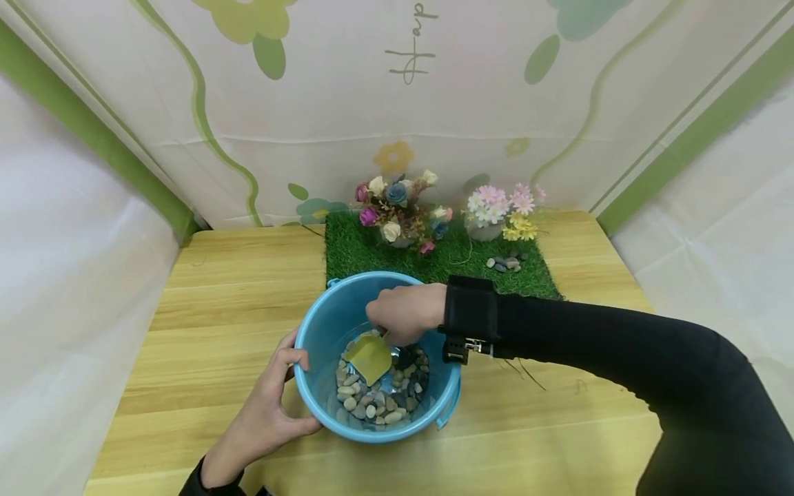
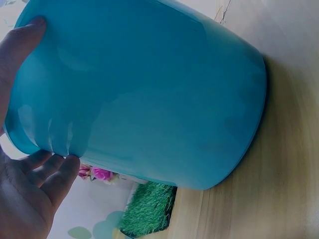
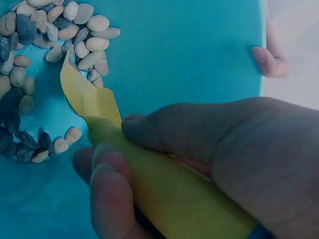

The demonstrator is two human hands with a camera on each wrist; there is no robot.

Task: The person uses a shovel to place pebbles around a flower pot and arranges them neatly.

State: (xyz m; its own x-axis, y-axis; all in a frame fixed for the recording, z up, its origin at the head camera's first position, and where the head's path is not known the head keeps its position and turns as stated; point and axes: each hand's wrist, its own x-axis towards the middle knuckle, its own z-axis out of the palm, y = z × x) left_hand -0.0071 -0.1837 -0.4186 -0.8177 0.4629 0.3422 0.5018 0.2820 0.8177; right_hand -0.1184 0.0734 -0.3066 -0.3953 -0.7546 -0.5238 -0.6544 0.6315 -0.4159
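A blue bucket (image 1: 380, 435) stands on the wooden table with pebbles (image 1: 371, 411) spread over its bottom. My left hand (image 1: 269, 406) grips its left side, one finger hooked over the rim and the thumb lower on the outer wall; the left wrist view shows the fingers along the bucket wall (image 2: 149, 94). Inside the bucket, my right hand (image 1: 406, 313) holds a small yellow trowel (image 1: 370, 358) by its handle. The right wrist view shows the thumb on top of the handle (image 3: 164, 189) and the trowel's blade (image 3: 87, 94) tilted, its tip right at the pebbles.
Behind the bucket lies a mat of artificial grass (image 1: 347, 251). On it stand a pot of mixed roses (image 1: 397, 196), a pot of pink and yellow flowers (image 1: 496, 207) and a small heap of stones (image 1: 506, 263). A printed curtain (image 1: 335, 89) hangs behind the table (image 1: 205, 331).
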